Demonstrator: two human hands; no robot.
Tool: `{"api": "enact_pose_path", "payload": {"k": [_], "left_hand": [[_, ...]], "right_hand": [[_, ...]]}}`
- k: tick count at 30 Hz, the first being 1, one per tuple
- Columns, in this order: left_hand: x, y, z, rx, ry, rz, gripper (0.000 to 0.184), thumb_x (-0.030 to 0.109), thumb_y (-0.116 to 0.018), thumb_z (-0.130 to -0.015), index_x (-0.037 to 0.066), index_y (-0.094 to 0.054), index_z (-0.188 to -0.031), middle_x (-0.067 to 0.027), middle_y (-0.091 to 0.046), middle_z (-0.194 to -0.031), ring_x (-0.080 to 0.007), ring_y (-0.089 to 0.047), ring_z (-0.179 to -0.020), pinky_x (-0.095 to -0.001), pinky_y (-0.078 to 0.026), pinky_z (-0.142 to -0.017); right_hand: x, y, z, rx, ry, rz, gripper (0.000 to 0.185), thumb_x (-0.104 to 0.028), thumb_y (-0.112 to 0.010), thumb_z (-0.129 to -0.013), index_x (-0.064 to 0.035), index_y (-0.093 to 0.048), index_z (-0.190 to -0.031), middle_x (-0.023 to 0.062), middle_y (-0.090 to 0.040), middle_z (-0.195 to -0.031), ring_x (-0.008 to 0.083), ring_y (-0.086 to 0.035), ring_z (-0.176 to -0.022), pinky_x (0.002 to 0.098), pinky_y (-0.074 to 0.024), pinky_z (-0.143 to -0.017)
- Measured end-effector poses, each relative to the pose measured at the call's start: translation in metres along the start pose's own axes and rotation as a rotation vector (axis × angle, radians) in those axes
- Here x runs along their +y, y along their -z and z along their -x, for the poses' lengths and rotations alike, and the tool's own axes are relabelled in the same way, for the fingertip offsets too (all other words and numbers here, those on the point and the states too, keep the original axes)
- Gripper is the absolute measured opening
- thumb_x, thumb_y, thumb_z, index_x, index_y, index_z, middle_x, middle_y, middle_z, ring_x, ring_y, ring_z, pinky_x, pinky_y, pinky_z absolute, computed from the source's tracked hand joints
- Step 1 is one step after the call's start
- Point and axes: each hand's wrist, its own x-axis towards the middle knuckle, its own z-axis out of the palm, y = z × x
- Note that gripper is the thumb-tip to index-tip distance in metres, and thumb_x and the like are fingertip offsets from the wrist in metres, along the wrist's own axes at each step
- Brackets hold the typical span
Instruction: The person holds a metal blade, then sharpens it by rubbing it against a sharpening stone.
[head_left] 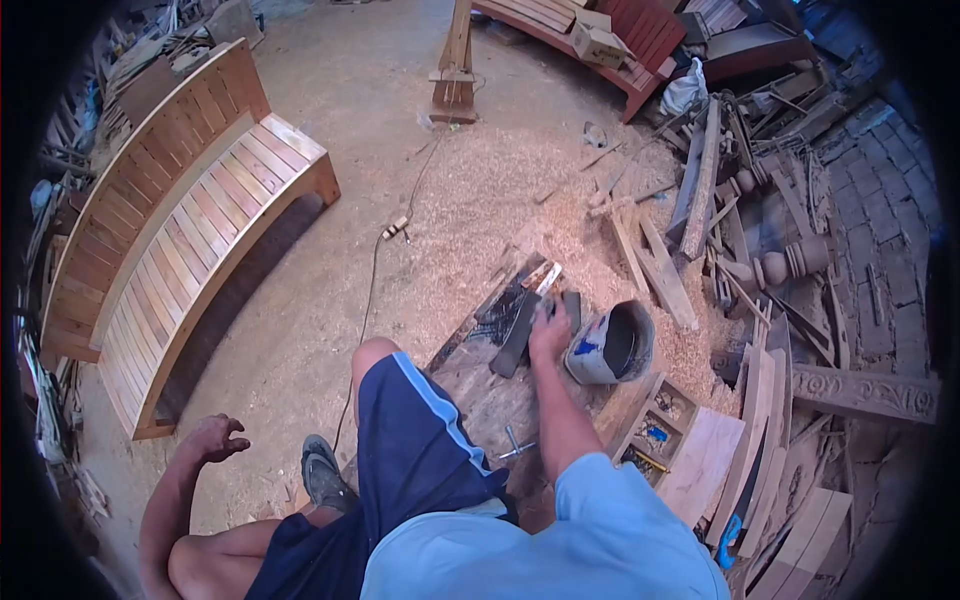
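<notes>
- The person's right hand (pixel 548 332) reaches forward over the worn bench (pixel 465 382), its fingers bent down among dark pieces; whether they clamp one or only rest there, the view cannot tell.
- The dark strip (pixel 514 348) lies just left of those fingers and reaches back toward the body. Its long axis slants from near left to far right.
- A dark block (pixel 572 311) sits at the right edge of the same fingers, its longer side running roughly away from the body.
- Just beyond the fingertips lies a small pale piece (pixel 548 278), tilted the same way as the strip.
- The right hand is plainly the nearer one. The left hand (pixel 214 438) hangs well apart, out to the side past the raised knee (pixel 376 352), holding nothing, its fingers curled and spread from the thumb.
- To the right of the right fingers stands a bucket (pixel 590 364), close beside the block, so room is tight on that side; its rim rises near the wrist.
- Nearer the body than the fingers, a T-handled tool (pixel 517 444) lies left of the forearm, and a divided tray (pixel 624 430) lies right of it.
- Room is more open to the left, over the bench's bare face; beyond the fingers, wood shavings (pixel 480 195) spread across the floor (pixel 300 290).
</notes>
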Motion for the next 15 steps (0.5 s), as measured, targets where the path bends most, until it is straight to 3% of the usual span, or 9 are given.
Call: {"api": "enact_pose_path", "payload": {"k": [6, 9, 12, 15], "left_hand": [[-0.044, -0.033, -0.027, 0.111, -0.067, 0.062, 0.056, 0.051, -0.071, -0.089, 0.006, -0.07, -0.123, -0.0239, -0.069, -0.12, -0.0417, -0.064, -0.115, -0.0495, -0.051, -0.099], [-0.04, -0.03, -0.027, 0.019, -0.069, 0.001, 0.057, 0.051, -0.07, -0.089, 0.004, -0.07, -0.121, -0.0249, -0.069, -0.12, -0.0426, -0.064, -0.113, -0.0499, -0.051, -0.098], [-0.019, -0.01, -0.012, 0.159, -0.073, 0.056, 0.057, 0.052, -0.069, -0.09, 0.003, -0.07, -0.119, -0.0258, -0.069, -0.114, -0.0433, -0.065, -0.11, -0.051, -0.051, -0.095], [-0.016, -0.008, -0.006, 0.193, -0.053, 0.12, 0.056, 0.052, -0.069, -0.09, 0.003, -0.071, -0.119, -0.0258, -0.069, -0.114, -0.0431, -0.065, -0.11, -0.0513, -0.051, -0.095]], "right_hand": [[0.004, -0.014, -0.014, 0.039, 0.153, 0.088, 0.045, -0.024, -0.069, -0.094, -0.0072, -0.064, -0.135, 0.0215, -0.069, -0.122, 0.0393, -0.067, -0.11, 0.0471, -0.0518, -0.094], [-0.047, 0.009, -0.017, -0.033, -0.008, 0.061, 0.043, -0.023, -0.068, -0.095, -0.0023, -0.064, -0.133, 0.0203, -0.071, -0.122, 0.0381, -0.067, -0.114, 0.0441, -0.0507, -0.098], [-0.014, -0.015, 0.01, -0.034, 0.183, -0.214, 0.04, -0.025, -0.067, -0.096, -0.0016, -0.065, -0.129, 0.02, -0.071, -0.122, 0.0385, -0.067, -0.114, 0.045, -0.0513, -0.096], [-0.007, -0.017, 0.014, -0.082, 0.143, -0.082, 0.053, -0.026, -0.07, -0.095, -0.0026, -0.057, -0.141, 0.0231, -0.071, -0.116, 0.0421, -0.069, -0.106, 0.0493, -0.0526, -0.091]]}}
